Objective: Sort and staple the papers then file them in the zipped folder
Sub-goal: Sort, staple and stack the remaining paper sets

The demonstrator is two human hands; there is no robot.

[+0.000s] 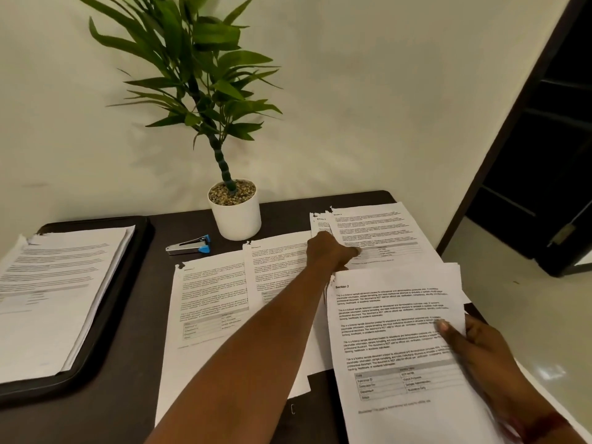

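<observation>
Section 2 sheets [394, 331] lie nearest, pinched at their right edge by the right hand [480, 350], thumb on top. The left hand [330, 251] rests on the paper pile [384, 232] right of the potted plant [235, 209]; its fingers are hidden, so I cannot tell their state. Its forearm covers sheets. A stapler [189, 246] lies left of the plant, and farther left a paper stack [54, 299] sits on the black folder [123, 283].

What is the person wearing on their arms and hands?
Almost nothing. Both forearms are bare, with no sleeves in view, and the left hand and the right hand have no gloves. I can't see any rings or a watch. The only thing worn is a reddish band around the right wrist.
</observation>
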